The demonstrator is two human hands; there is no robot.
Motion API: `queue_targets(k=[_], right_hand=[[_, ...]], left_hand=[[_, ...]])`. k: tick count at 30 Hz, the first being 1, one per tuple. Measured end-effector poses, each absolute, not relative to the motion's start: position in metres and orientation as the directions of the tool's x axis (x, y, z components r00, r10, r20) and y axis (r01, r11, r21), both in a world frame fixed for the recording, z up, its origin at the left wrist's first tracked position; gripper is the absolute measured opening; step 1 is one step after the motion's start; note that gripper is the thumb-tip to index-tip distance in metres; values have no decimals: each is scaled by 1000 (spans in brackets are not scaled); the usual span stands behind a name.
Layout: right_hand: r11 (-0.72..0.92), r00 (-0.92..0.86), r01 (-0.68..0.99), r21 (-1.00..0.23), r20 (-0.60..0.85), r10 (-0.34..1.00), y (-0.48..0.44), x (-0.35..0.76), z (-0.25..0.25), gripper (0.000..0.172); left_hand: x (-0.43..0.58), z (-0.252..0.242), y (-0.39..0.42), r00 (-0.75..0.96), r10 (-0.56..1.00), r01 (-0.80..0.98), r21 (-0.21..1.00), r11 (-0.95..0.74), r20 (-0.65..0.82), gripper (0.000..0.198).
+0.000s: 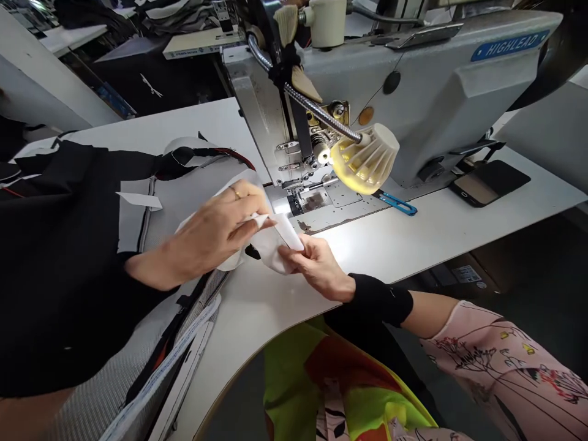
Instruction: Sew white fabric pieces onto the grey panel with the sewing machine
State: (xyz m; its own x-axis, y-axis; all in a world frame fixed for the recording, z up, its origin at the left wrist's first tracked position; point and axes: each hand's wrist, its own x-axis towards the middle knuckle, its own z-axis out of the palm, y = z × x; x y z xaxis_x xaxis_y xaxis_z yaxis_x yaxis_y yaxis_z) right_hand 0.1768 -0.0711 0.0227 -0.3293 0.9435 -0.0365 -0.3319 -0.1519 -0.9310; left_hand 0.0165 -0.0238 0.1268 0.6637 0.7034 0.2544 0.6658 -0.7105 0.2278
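Between my two hands is a folded strip of white fabric (288, 233), just in front of the sewing machine's needle area. My left hand (225, 223), with a ring on one finger, pinches the upper left part of the strip; it is slightly blurred. Lower down, my right hand (316, 262) grips the strip's other end between thumb and fingers. Under my left forearm lies a large grey and black sewn piece (184, 184) with white backing. The sewing machine (395, 110) stands behind my hands, its metal needle plate (331, 199) lit by a lamp (367, 159).
Blue thread snips (397, 203) lie beside the machine base. Farther right, a dark phone (491, 182) rests on the white table (367, 251). The table's curved front edge runs near my lap. A cardboard box (463, 275) sits below on the right.
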Motion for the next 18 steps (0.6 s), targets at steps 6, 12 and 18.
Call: queue_targets(k=[6,12,18], right_hand=[[-608,-406,-594,-526,-456,792,-86,164,27,48],[-414,-360,-257,-873,-311,880,-95,215,37,31],[701,-549,435,-565,451,704,-33,238,19,20]], left_hand=[[45,67,1,651,759,756,114,-644,-29,22],[55,29,8,592,804,806,-36,-591,56,21],[55,26,25,515,856,844,148,-515,47,16]])
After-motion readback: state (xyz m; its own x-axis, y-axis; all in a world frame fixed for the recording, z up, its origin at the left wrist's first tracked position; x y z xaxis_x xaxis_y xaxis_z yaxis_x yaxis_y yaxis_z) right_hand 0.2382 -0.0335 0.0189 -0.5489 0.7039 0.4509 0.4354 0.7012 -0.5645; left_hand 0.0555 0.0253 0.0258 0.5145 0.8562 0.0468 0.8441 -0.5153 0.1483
